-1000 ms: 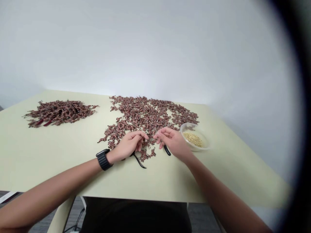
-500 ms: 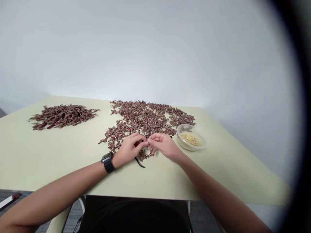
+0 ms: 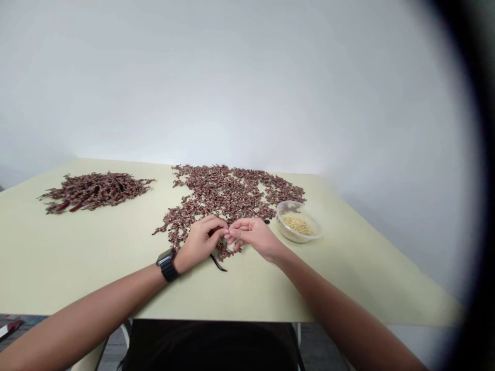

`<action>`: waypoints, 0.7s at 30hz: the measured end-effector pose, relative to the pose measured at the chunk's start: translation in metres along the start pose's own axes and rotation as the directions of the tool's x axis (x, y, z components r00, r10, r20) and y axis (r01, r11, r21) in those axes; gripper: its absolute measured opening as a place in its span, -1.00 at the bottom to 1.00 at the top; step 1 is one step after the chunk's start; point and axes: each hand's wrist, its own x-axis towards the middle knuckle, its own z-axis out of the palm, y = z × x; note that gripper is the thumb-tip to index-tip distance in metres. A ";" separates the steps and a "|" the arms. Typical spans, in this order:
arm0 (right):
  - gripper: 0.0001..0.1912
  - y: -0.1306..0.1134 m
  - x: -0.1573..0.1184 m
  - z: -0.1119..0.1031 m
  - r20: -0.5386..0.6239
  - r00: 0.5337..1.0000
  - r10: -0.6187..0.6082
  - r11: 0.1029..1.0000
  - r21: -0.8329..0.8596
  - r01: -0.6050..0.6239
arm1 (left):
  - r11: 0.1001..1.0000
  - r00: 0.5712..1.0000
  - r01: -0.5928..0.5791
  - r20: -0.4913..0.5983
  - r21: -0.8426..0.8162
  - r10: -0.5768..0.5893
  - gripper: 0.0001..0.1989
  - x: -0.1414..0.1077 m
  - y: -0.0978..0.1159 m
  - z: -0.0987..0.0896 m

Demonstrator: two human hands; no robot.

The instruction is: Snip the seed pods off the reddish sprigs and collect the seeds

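The fingers (image 3: 221, 229) of the left hand (image 3: 199, 241) and right hand (image 3: 251, 233) curl narrowly together, fingertips nearly meeting; whether they pinch anything is too small to tell. They sit at the near edge of the spread reddish-brown dried pieces (image 3: 220, 198). A curved black strip (image 3: 216, 264) lies just near them, a clear plastic bowl (image 3: 297, 232) of pale grain (image 3: 296, 224) to the right, and a separate heap (image 3: 93, 192) far left on the worktop (image 3: 348, 273).

The pale yellow-green tabletop (image 3: 88, 257) has a smooth, matt, laminate-like finish. The reddish-brown mound of dried pieces (image 3: 95, 191) and the reddish-brown spread of dried pieces (image 3: 220, 193) look rough, crinkled and dull; their exact material is too small to tell. The clear round plastic bowl (image 3: 288, 207) is glossy and see-through, while the pale tan grains (image 3: 297, 224) inside it look dry and matt. The thin curved black strip (image 3: 218, 265) has a faint plastic sheen. The black segmented watch band (image 3: 167, 266) looks matt, and the dark cloth shirt (image 3: 209, 345) shows a soft, dull surface.
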 end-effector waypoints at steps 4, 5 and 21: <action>-0.61 0.004 0.001 0.002 0.023 0.999 0.030 0.999 0.031 -0.030 | 1.000 1.000 -0.002 -0.008 0.000 0.002 -0.85 -0.003 -0.001 -0.001; -0.62 0.004 0.001 0.003 0.028 0.999 0.033 0.999 0.036 -0.034 | 1.000 1.000 0.000 -0.011 0.002 0.000 -0.85 -0.004 -0.001 -0.001; -0.65 -0.004 -0.001 0.008 -0.026 1.000 -0.017 0.995 -0.094 0.015 | 0.997 0.995 0.071 -0.068 -0.011 -0.072 -0.84 -0.004 0.004 -0.002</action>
